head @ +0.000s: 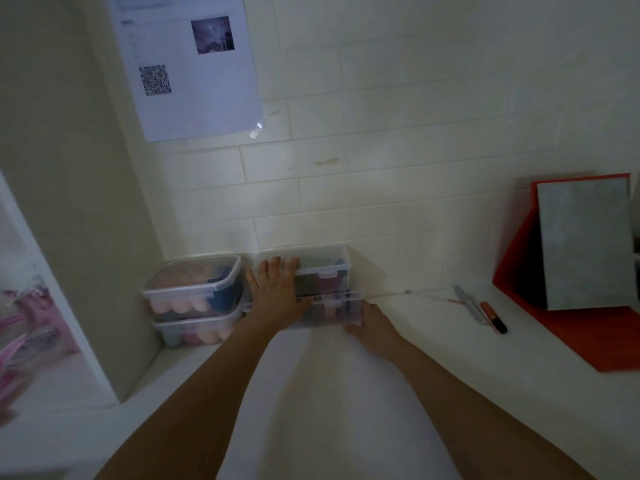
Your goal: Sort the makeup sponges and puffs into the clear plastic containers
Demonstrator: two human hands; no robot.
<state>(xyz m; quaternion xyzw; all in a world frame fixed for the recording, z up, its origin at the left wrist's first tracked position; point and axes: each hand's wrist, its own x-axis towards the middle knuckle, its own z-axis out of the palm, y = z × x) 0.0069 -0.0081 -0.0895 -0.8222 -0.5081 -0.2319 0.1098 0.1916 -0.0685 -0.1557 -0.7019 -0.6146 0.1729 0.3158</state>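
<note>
Two stacks of clear plastic containers stand against the tiled wall. The left stack has an upper container (194, 289) with pink sponges and a blue item, on a lower container (194, 332) of pink and pale puffs. The right stack has an upper lidded container (325, 268) on a lower container (337, 308), both with dark and pink items inside. My left hand (275, 294) lies flat on the upper right container's lid and left side. My right hand (372, 323) grips the lower container's front right corner.
A white counter (415, 358) carries several pens and an orange marker (491, 315) to the right. A red box with a grey board (585, 244) leans at far right. A paper sheet with a QR code (187, 64) hangs on the wall. A white partition (79, 237) bounds the left.
</note>
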